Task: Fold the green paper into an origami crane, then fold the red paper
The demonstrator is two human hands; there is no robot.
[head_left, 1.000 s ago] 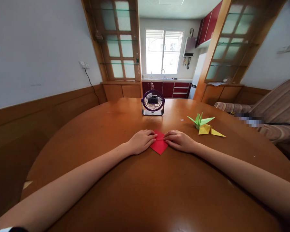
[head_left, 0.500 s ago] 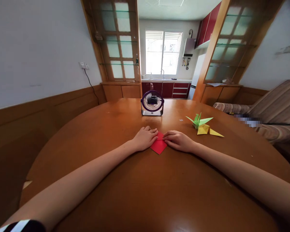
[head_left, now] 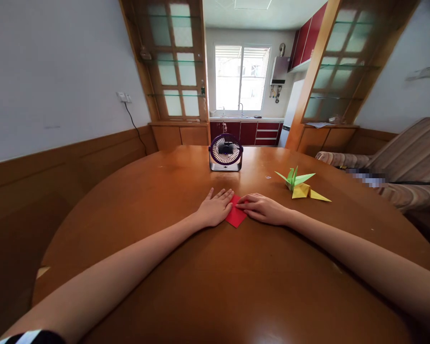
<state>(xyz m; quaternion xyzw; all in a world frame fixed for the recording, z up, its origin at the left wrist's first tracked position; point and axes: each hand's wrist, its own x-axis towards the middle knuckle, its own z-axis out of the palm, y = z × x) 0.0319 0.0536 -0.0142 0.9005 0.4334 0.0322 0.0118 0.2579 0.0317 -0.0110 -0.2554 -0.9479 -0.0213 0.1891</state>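
Note:
A folded red paper [head_left: 236, 217] lies flat on the round wooden table [head_left: 215, 286] in front of me. My left hand [head_left: 215, 209] rests flat on its left part, fingers stretched out and slightly apart. My right hand [head_left: 263, 209] presses on its right part, fingertips pointing left and meeting the left hand's fingers over the paper. Only the near corner and a small strip of the red paper show between the hands.
A small purple desk fan [head_left: 225, 152] stands upright farther back on the table. A green paper crane [head_left: 295, 177] and a yellow folded paper [head_left: 309, 192] lie to the right. A striped sofa [head_left: 408, 167] is at the right, a wood-panelled wall at the left.
My left hand has opened out flat, its fingers spreading forward over the red paper. My right hand slid slightly left across the paper. The paper stays on the table.

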